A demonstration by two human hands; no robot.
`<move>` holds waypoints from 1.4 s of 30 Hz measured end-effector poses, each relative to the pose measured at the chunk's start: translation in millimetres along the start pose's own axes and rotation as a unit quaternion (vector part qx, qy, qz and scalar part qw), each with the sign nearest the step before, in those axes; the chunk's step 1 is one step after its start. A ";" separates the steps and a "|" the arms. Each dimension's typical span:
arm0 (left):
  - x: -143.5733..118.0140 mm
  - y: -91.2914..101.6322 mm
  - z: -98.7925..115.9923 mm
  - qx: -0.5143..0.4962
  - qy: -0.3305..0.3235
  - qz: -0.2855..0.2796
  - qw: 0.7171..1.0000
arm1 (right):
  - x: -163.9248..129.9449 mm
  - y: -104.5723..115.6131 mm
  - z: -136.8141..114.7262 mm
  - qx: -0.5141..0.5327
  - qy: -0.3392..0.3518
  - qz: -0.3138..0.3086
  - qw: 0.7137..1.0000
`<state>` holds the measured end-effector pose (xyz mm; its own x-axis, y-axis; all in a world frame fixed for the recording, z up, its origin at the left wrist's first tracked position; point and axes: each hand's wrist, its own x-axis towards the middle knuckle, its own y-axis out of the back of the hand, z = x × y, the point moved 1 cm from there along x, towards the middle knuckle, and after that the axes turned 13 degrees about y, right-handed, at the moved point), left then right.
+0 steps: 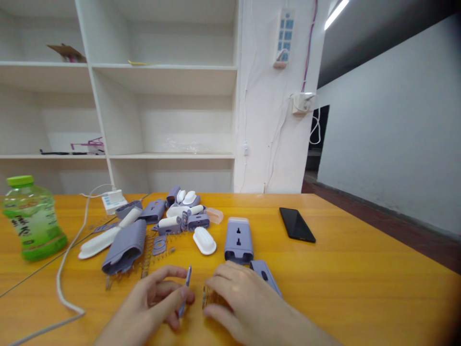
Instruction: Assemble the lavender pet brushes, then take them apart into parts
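Between the thumb and fingers of my left hand (153,300) a thin purple plate (186,290) is held on edge. My right hand (245,298) curls close beside it, with a small metal spring (204,297) at its fingertips; the fingers partly cover the spring. Just beyond the right hand stand a purple housing (238,235) with two slots and another purple casing part (265,275), partly hidden. A white bristled oval piece (204,240) lies ahead. Left of it are loose springs (147,254), a flat purple plate with cut-outs (159,245) and a hollow purple sleeve (126,245).
More purple casings and white parts (180,211) are heaped at the back. A green-capped bottle (32,221) and a white cable (63,269) occupy the left side. A black phone (297,224) lies at the right. White shelves (162,72) rise behind the table.
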<state>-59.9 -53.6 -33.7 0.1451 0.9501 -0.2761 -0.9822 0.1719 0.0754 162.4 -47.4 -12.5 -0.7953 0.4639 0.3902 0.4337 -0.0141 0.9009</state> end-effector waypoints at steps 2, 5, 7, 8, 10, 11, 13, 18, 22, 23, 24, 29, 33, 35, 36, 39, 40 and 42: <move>-4.2 -1.7 0.6 -0.033 0.025 -0.004 0.999 | 0.3 2.4 -2.9 0.032 0.004 0.017 0.999; -9.2 -9.4 0.0 -0.082 0.041 -0.030 0.995 | 0.7 3.8 -6.8 0.088 0.021 0.049 0.995; -11.7 -15.2 -1.1 -0.103 0.037 -0.045 0.993 | 0.7 2.2 -7.7 0.111 0.033 0.059 0.992; -12.8 -17.7 -1.8 -0.108 0.034 -0.048 0.992 | 0.6 0.9 -7.7 0.115 0.035 0.061 0.991; -14.4 -21.3 -2.6 -0.109 0.028 -0.046 0.993 | 0.6 -1.5 -7.0 0.115 0.026 0.067 0.991; -14.9 -22.3 -2.9 -0.107 0.027 -0.044 0.993 | 0.6 -2.3 -6.6 0.113 0.018 0.071 0.991; -15.0 -23.1 -3.2 -0.098 0.024 -0.043 0.994 | 1.0 -2.9 -6.2 0.107 0.009 0.074 0.991; -10.9 -21.4 -5.6 -0.065 0.007 -0.047 0.997 | 2.6 -1.5 -7.2 0.098 0.012 0.072 0.993; -8.7 -20.2 -8.6 -0.057 0.000 -0.044 0.997 | 2.5 -2.7 -6.8 0.106 -0.009 0.084 0.991; -8.7 -20.1 -9.0 -0.056 -0.001 -0.044 0.998 | 2.4 -3.3 -6.5 0.106 -0.014 0.087 0.990; -8.8 -20.2 -9.3 -0.054 -0.002 -0.044 0.998 | 2.3 -3.9 -6.3 0.106 -0.019 0.089 0.990; -9.0 -21.7 -11.4 -0.044 -0.016 -0.058 0.997 | 2.2 -5.4 -6.2 0.108 -0.037 0.095 0.989; -7.6 -22.2 -14.0 -0.048 -0.035 -0.066 0.996 | 2.3 -6.1 -6.6 0.110 -0.041 0.100 0.988; -7.8 -22.4 -14.0 -0.044 -0.040 -0.075 0.995 | 2.3 -6.5 -6.6 0.114 -0.041 0.105 0.987; -8.3 -22.6 -13.9 -0.037 -0.043 -0.075 0.996 | 2.2 -6.6 -6.7 0.115 -0.040 0.106 0.987; -11.1 -23.4 -15.0 0.001 -0.050 -0.052 0.997 | 2.1 -6.2 -7.2 0.116 -0.031 0.104 0.987; -12.1 -23.9 -16.2 0.015 -0.056 -0.040 0.998 | 2.0 -5.8 -7.5 0.118 -0.027 0.104 0.987; -13.8 -24.9 -19.2 0.032 -0.074 -0.013 0.997 | 1.9 -4.8 -8.1 0.120 -0.023 0.104 0.987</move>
<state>-39.8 -76.0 -50.2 0.1899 0.9724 -0.1353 -0.9693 0.2077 0.1319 155.4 -53.7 -14.5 -0.6612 0.5128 0.5476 0.6777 0.0949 0.7292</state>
